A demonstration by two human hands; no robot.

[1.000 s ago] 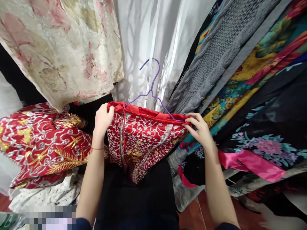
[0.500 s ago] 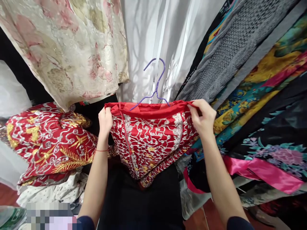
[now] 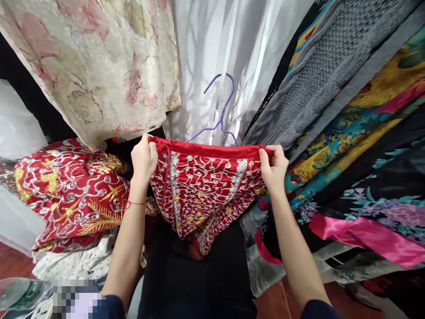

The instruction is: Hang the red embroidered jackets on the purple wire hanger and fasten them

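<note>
A red skirt with silver and gold embroidery is stretched between my hands, its plain red waistband running across the top. My left hand pinches the left end of the waistband. At the right end, my right hand grips the band with thumb and fingers. Behind the waistband rises a purple wire hanger; its hook and sloping shoulders show, while its lower part is hidden by the cloth. The skirt's lower folds droop over my dark-clothed lap.
Another red embroidered garment lies at left, above a white dotted cloth. A floral cream cloth hangs upper left, before a white curtain. Grey knitwear and colourful clothes hang right. A plastic bottle is lower left.
My left hand has risen a little and my right hand has come lower and inward. The waistband's open inside no longer shows; its front now covers more of the hanger.
</note>
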